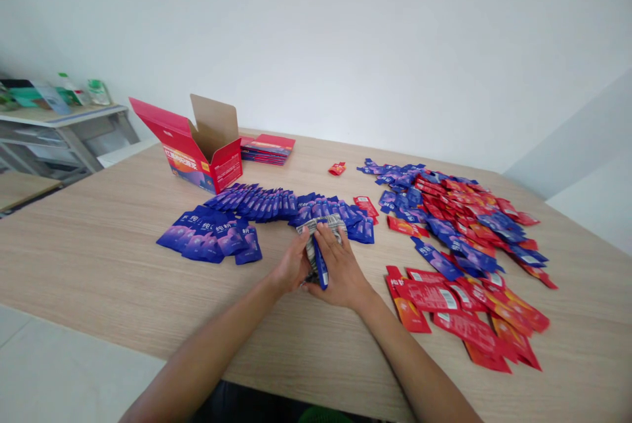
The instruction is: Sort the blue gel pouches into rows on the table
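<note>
Open red carton point(197, 150): flat red boxes point(267, 148) just right; grey shelf unit point(64, 130) far left, wooden table point(99, 258) beneath.

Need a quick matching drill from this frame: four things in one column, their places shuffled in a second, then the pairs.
Things
1. open red box
2. bundle of blue sachets
3. lone small red sachet
4. fan of red sachets

Places
A. alone on the table, between the flat red stack and the mixed pile
B. far left of the table, flaps up
C. near right, beside the right forearm
D. held between the left hand and right hand

Pairs: 1-B, 2-D, 3-A, 4-C
</note>
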Action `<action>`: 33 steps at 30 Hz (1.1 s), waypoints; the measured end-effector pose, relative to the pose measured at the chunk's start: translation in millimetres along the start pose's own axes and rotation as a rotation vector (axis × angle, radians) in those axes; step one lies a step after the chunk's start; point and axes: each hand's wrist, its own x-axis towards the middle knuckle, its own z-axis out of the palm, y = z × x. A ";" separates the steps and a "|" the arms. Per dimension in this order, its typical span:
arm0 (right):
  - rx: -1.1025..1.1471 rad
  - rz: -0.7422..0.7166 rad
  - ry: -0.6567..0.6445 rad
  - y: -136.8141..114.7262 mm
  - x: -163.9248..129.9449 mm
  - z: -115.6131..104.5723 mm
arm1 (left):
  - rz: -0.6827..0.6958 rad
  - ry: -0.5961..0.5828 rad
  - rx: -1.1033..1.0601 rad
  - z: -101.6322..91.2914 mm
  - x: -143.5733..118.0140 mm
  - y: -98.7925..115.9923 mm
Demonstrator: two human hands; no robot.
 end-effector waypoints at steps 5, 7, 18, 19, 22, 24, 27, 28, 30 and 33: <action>-0.035 0.012 0.021 4.1 1.7 -3.7 | -0.026 -0.048 0.038 -1.7 -0.8 -9.9; -0.067 0.021 0.057 5.7 1.5 -6.6 | -0.089 -0.073 0.033 -2.0 -2.6 -13.9; -0.114 -0.072 0.056 -2.1 0.2 -3.1 | -0.065 0.026 0.010 -0.8 -1.7 1.8; -0.094 -0.078 0.040 -3.3 0.6 -3.8 | -0.056 0.033 0.012 -1.3 -1.2 5.2; 0.008 -0.096 -0.002 -3.8 2.0 -9.0 | -0.036 0.047 0.022 -1.7 -1.0 13.8; 0.090 -0.077 -0.007 -1.6 2.7 -12.4 | -0.061 0.040 0.026 -0.8 -1.7 17.0; 0.147 0.042 0.040 1.8 2.8 -12.0 | -0.106 0.009 0.025 1.8 -2.6 16.9; 0.143 0.099 0.063 2.1 2.6 -10.1 | -0.107 0.002 0.025 2.8 -2.8 15.8; 0.121 0.215 0.103 1.4 2.4 -4.9 | -0.086 0.008 0.026 4.5 -2.7 12.6; 0.109 0.359 0.188 -1.1 2.5 1.7 | -0.050 0.040 0.023 5.4 -1.6 8.8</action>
